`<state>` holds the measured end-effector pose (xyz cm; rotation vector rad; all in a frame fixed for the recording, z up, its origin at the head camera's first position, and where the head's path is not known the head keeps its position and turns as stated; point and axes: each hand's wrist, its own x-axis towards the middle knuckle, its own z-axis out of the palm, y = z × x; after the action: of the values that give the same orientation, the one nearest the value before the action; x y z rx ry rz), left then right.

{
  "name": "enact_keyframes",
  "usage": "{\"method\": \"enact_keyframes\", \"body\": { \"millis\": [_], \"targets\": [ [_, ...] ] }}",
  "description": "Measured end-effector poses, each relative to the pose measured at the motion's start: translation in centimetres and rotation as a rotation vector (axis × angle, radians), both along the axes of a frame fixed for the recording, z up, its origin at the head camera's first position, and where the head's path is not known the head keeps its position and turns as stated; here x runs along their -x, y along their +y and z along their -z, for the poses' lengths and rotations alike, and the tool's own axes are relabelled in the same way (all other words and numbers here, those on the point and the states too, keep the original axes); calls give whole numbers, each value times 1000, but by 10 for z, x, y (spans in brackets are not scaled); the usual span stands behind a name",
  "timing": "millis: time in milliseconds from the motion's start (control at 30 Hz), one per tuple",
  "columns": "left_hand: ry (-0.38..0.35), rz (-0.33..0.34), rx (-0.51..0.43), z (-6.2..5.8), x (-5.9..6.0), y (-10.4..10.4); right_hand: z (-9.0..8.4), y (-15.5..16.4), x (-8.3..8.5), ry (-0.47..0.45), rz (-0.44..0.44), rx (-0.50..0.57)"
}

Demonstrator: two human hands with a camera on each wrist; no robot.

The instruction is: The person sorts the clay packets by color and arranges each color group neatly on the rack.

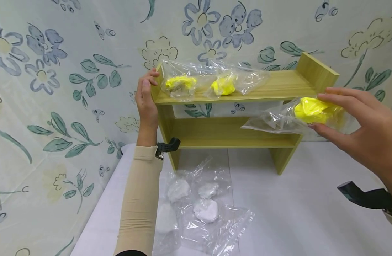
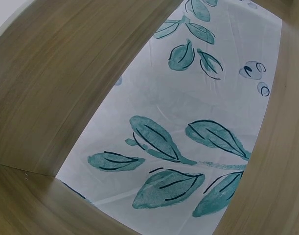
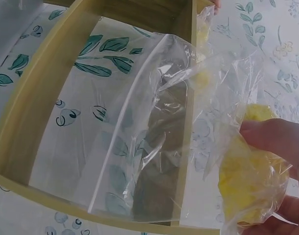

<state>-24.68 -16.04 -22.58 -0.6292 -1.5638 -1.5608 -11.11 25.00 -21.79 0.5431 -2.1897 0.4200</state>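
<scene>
In the head view my right hand (image 1: 365,117) pinches a clear plastic bag with a bright yellow lump (image 1: 311,109) inside, in front of the right end of a wooden shelf (image 1: 228,132). The right wrist view shows thumb and fingers around the same yellow lump (image 3: 247,181), the bag's loose end trailing over the shelf. My left hand (image 1: 148,94) grips the upper left side of the shelf. On its top board lie two more bagged yellow lumps, one at the left (image 1: 180,83) and one near the middle (image 1: 223,85). The left wrist view shows only shelf boards (image 2: 66,73) and cloth.
Several bagged white lumps (image 1: 205,210) lie on the white table (image 1: 295,213) before the shelf's left part. A flower-patterned cloth (image 1: 71,106) hangs behind. The shelf's raised right side panel (image 1: 317,73) stands close to my right hand.
</scene>
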Motion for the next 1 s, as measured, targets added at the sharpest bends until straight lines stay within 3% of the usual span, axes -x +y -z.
{"method": "enact_keyframes", "body": {
  "millis": [400,733,1000],
  "targets": [
    [3,15,-6,0,1,0,-29,-13,19,28,54,-35],
    [17,-4,9,-4,0,-1,-50,-17,39,60,28,-48],
    [-6,8,2,-1,-2,-1,-54,-19,62,12,21,-55]
  ]
}}
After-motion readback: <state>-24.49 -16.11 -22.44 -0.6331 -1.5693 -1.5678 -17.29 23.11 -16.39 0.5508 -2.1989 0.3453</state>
